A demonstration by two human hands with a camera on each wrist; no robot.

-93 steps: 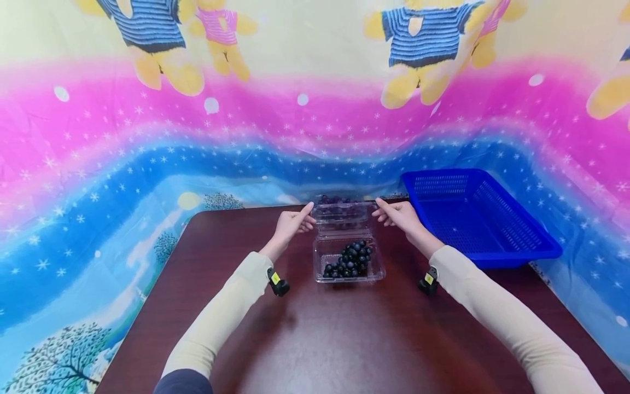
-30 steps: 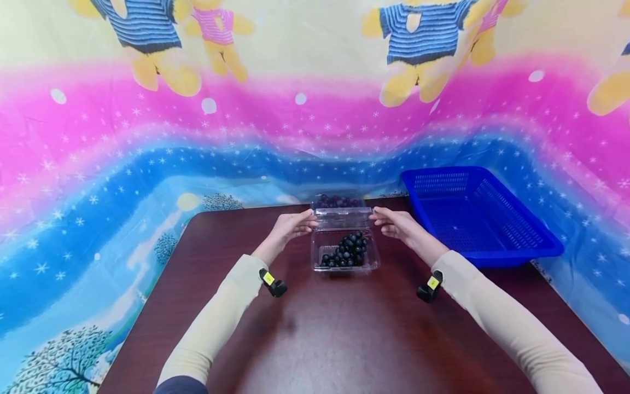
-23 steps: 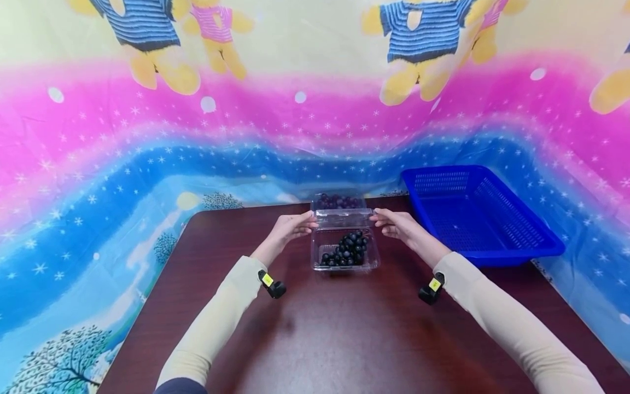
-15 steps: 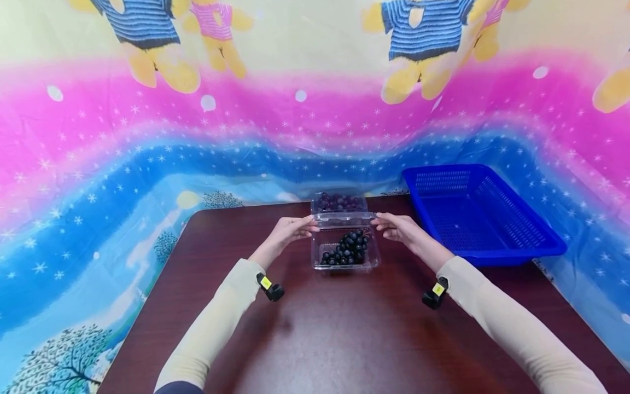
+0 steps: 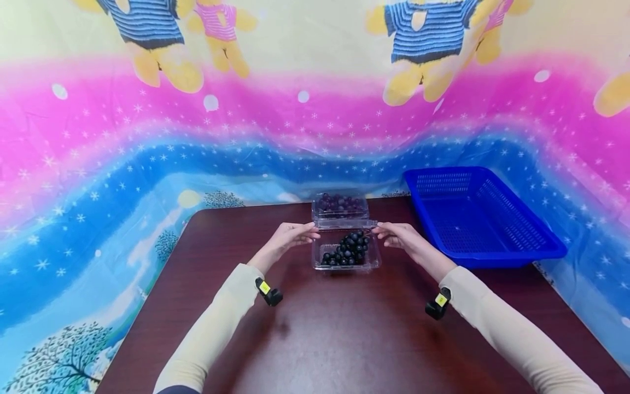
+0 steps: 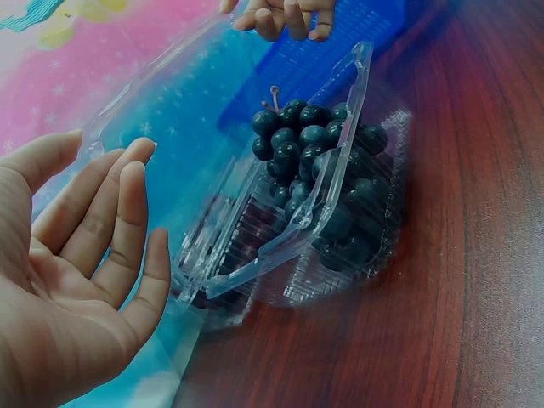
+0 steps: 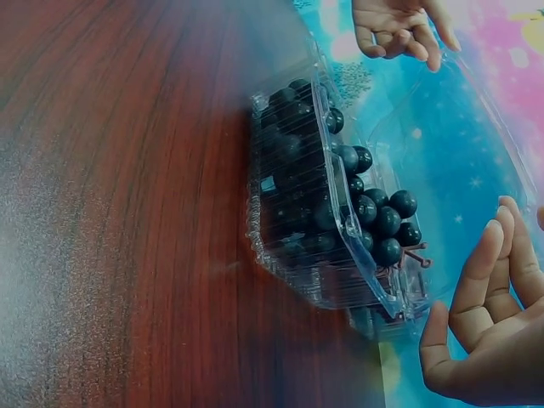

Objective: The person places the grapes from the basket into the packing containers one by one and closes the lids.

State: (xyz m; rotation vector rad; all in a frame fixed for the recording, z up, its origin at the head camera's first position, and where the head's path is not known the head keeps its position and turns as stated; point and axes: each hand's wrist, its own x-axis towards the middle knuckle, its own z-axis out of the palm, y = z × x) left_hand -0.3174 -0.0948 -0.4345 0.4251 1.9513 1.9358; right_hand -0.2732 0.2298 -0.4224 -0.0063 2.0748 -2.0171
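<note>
A clear plastic clamshell container (image 5: 321, 267) stands on the table with a bunch of dark grapes (image 5: 350, 249) inside, its stem toward the back right. Its hinged lid (image 5: 344, 224) is raised and tilted over the back of the tray. My left hand (image 5: 285, 241) pinches the lid's left front corner between thumb and fingertips. At the opposite corner, my right hand (image 5: 404, 239) pinches the lid in the same way. Both wrist views show the other fingers loosely bent and the grapes (image 6: 310, 153) under the lifted lid.
Right behind it sits a second clear container with reddish-purple grapes (image 5: 339, 202). A blue perforated plastic basket (image 5: 512, 255) stands at the back right. The dark brown table (image 5: 344, 328) ends against a printed cloth backdrop (image 5: 275, 126).
Both hands have brought the lid forward and down toward the tray, uncovering more of the container behind. Earlier the lid stood further back; the grapes stay in the tray.
</note>
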